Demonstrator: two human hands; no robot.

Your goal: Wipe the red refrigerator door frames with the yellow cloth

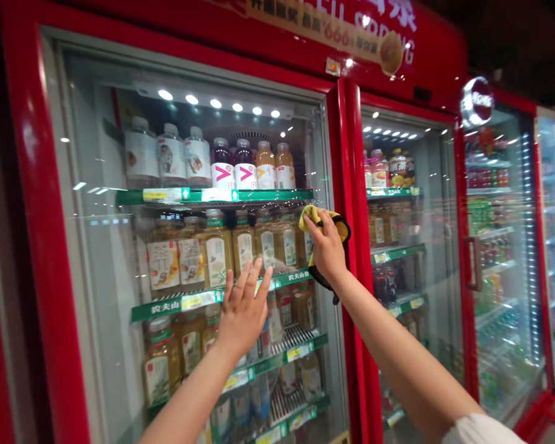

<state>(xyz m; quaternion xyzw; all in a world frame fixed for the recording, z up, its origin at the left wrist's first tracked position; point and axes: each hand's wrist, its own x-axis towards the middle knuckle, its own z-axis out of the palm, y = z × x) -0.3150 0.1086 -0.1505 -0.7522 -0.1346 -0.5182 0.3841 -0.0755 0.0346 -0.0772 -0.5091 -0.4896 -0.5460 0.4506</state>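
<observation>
My right hand (326,246) presses a yellow cleaning cloth (311,217) with a dark edge against the right side of a glass door (106,259), near its red frame. Part of the cloth hangs down below the palm. Lower and to the left, my left hand (245,303) is spread out with its fingertips at the same glass, holding nothing. Behind the pane, bottled drinks (216,250) stand in rows on shelves with green price strips (180,305).
The door belongs to a red drinks fridge (23,185) with a lettered sign on top. To the right stand a second fridge door (439,259) and another fridge with a handle (473,264). Ceiling lights reflect in the glass.
</observation>
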